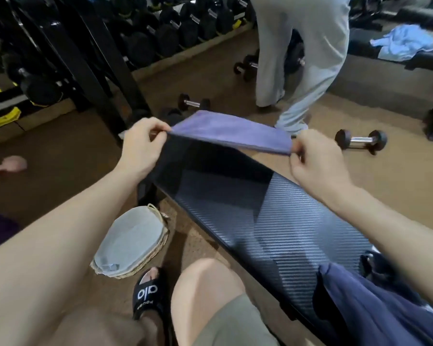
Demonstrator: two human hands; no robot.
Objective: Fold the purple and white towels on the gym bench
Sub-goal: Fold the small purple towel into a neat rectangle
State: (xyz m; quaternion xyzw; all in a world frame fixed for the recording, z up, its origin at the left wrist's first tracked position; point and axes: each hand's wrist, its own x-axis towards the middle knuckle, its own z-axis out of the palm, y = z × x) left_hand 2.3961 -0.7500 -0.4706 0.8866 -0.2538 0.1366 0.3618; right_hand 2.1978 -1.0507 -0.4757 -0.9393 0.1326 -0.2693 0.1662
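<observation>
Head view, from the left edge across: a blurred pink dumbbell [13, 164] lies on the brown floor [68, 156], with a black rack of dumbbells [160, 33] behind it along the far wall. Nearer, a woven basket [158, 248] sits on the floor just beside the bench, and a folded grey-white towel [131, 239] lies in it. Below the basket, a foot in a black slide sandal [149, 294] rests on the floor.

The left hand [141, 146] is pinched shut on the left corner of the purple towel [231, 129], thumb and fingers closed on the cloth. The towel is held stretched out, raised above the far end of the bench [273, 221], not touching the black textured pad. The right hand [315, 162] is likewise clamped on the towel's right corner. The hands are well apart, the towel taut between them.

Beyond the towel a person in light grey trousers [303, 58] stands on the floor, small dumbbells near their feet. To the right another dumbbell [360, 140] lies on the floor. At the far right a light blue cloth [403, 42] lies crumpled on a second bench [360, 46]. On the near end of the first bench sits a dark blue cloth [375, 310].
</observation>
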